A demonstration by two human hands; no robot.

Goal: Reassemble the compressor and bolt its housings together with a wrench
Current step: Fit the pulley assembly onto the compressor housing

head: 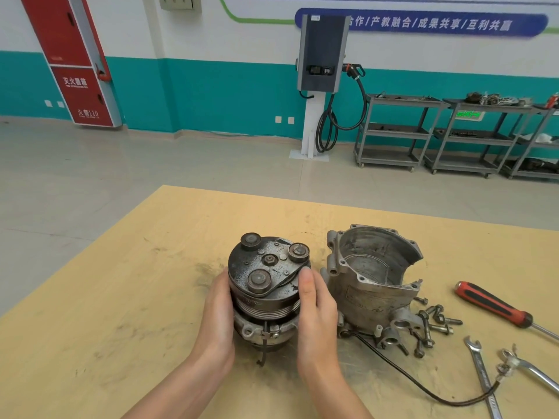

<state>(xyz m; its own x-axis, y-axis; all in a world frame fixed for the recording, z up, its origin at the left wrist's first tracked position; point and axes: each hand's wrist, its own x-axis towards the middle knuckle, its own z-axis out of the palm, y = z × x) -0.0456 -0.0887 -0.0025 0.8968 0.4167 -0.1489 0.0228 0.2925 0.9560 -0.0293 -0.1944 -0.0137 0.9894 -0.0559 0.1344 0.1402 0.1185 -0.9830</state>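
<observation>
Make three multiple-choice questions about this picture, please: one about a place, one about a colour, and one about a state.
1. Where do the loose bolts lie?
A. left of the pulley unit
B. right of the open housing
C. on the floor

2. What colour is the screwdriver handle?
A. red and black
B. blue
C. yellow

3. What is the state of the pulley unit?
A. lying untouched
B. inside the housing
C. held upright between both hands

Answers:
1 B: the bolts lie by the right base of the open housing.
2 A: its grip is red with black inlays.
3 C: the left hand and right hand grip its sides.
</observation>
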